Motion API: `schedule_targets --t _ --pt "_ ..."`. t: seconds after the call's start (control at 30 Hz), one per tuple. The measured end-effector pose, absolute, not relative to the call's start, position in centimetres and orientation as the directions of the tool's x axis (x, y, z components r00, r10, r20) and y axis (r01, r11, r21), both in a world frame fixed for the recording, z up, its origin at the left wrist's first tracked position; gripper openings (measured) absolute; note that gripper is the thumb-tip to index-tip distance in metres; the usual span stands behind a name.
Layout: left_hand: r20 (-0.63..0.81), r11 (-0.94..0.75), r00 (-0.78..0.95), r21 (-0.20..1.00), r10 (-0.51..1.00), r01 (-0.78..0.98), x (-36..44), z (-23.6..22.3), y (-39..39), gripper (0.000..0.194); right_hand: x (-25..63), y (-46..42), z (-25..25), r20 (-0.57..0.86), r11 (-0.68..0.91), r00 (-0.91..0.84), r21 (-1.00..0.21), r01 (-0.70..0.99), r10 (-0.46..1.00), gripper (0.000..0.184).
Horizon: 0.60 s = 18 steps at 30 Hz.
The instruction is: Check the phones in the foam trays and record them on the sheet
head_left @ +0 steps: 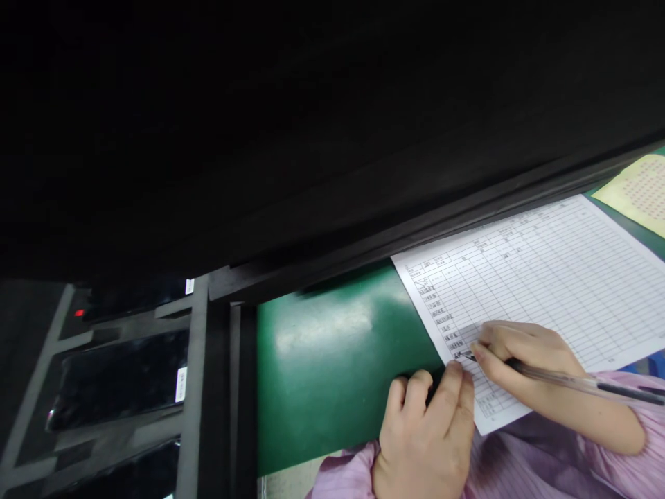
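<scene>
So the person is filling in a form (540, 277), a white sheet with a printed grid lying on the green mat (332, 360) of the bench. The right hand (519, 353) is closed around a clear pen (571, 381) in a normal writing grip, and the pen tip is down on the form's left column, near its bottom left corner, in one of the lower rows. The left hand (426, 436) sits flat with fingers loosely curled, not holding anything, fingertips on that same corner of the form and partly on the mat beside it, so it's basically pinning the paper.

Left of the form, past the mat's edge, there's a grey rack (197, 388) with dark glossy phones (119, 378) in its slots, each with a small white label. Off the form's far right corner there's a yellowish sheet (639, 190) with tiny rows of print. A big dark shelf (312, 138) overhangs the form's top edge and blocks most of the view.

My take on doing this bit well: keep the left hand pressing that corner so the sheet doesn't skid on the shiny mat, keep the writing small enough to stay inside the narrow cell, and watch the heel of the writing hand doesn't drag across fresh ink in the rows below. Can't read what's being written, too small
</scene>
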<state>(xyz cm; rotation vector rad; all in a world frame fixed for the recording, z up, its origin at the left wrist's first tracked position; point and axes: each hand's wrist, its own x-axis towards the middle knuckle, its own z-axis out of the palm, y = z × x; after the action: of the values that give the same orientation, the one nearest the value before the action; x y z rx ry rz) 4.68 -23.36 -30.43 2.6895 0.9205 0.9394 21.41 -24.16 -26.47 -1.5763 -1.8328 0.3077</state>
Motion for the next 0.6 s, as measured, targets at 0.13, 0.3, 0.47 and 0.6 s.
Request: schedule_targets --t 0.13,0.3,0.47,0.6 --pt "0.518 -0.798 0.610 0.325 0.600 0.508 4.72 -30.43 -23.37 0.024 21.51 -24.36 -26.27 0.290 0.213 -0.047 -0.572 0.792 0.956 0.031" --pt "0.519 -0.805 0.619 0.319 0.590 0.500 4.75 -30.40 -23.30 0.024 21.60 -24.57 -26.34 0.274 0.198 -0.044 -0.565 0.801 0.961 0.032" --pt "0.514 -0.800 0.616 0.327 0.597 0.503 4.73 -30.57 -23.41 0.025 21.60 -24.45 -26.26 0.267 0.181 -0.033 -0.554 0.812 0.963 0.033" --pt "0.517 -0.804 0.618 0.323 0.592 0.499 4.73 -30.57 -23.37 0.024 21.59 -24.36 -26.17 0.289 0.202 -0.040 -0.559 0.804 0.957 0.032"
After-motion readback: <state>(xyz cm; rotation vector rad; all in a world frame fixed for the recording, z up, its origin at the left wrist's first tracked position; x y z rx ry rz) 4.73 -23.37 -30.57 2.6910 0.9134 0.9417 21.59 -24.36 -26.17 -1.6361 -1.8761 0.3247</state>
